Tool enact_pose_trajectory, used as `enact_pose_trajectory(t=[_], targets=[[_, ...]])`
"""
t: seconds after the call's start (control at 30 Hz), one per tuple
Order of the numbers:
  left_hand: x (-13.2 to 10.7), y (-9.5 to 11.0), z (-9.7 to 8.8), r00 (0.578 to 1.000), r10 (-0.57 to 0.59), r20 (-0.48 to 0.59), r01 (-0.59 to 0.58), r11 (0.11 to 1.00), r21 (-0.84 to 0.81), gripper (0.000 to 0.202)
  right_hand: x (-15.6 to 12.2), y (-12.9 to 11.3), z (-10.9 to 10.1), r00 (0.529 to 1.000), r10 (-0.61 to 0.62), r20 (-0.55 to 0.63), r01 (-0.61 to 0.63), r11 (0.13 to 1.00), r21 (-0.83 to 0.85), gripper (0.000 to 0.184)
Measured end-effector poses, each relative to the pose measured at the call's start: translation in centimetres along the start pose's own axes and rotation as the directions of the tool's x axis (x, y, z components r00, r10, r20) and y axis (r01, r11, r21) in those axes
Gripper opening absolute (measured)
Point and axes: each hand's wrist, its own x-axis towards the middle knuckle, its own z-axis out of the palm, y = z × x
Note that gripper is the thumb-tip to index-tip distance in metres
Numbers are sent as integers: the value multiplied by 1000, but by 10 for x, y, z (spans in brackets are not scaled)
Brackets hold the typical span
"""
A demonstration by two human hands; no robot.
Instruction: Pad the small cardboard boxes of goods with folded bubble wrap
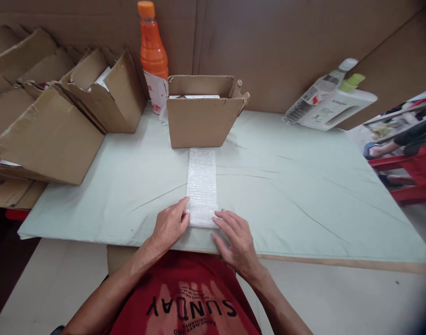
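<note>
A narrow strip of bubble wrap (202,174) lies lengthwise on the table, its near end folded over into a flat, thicker pad. At the left edge of that fold, my left hand (170,224) is closed, index finger and thumb on the plastic. My right hand (236,239) is open, with its fingertips touching the fold's right edge and the thumb apart, low over the cloth. Whether anything lies inside the fold cannot be made out. Just past the strip's far end stands an open cardboard box (200,123) with white items inside.
Open cardboard boxes (55,135) crowd the left side. An orange drink bottle (153,51) stands behind the middle box. A clear bottle (317,95) and a white jug (341,107) lean at the back right. Pale green cloth (296,186) covers the table. Beyond it is a red chair (408,172).
</note>
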Motion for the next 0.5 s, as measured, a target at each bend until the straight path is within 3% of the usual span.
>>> enact_pose_trajectory(t=[0.07,0.17,0.3,0.4,0.5], targets=[[-3,0,-2,998,41,-53,-39,999,23,38,3,3,4,991,-74,115,78,996,-32,31],[-15,1,-9,967,188,-171,-189,982,8,30,10,9,12,987,-101,123,105,994,-22,26],[-34,1,-14,920,365,-142,-373,927,-35,30,16,11,13,986,-103,134,82,984,156,25],[-36,-1,-10,950,290,-115,-301,948,-104,29,17,7,7,991,3,131,-33,973,227,25],[-24,-4,-4,979,168,-114,-181,976,-121,30,17,2,2,997,72,-28,-70,995,73,29]])
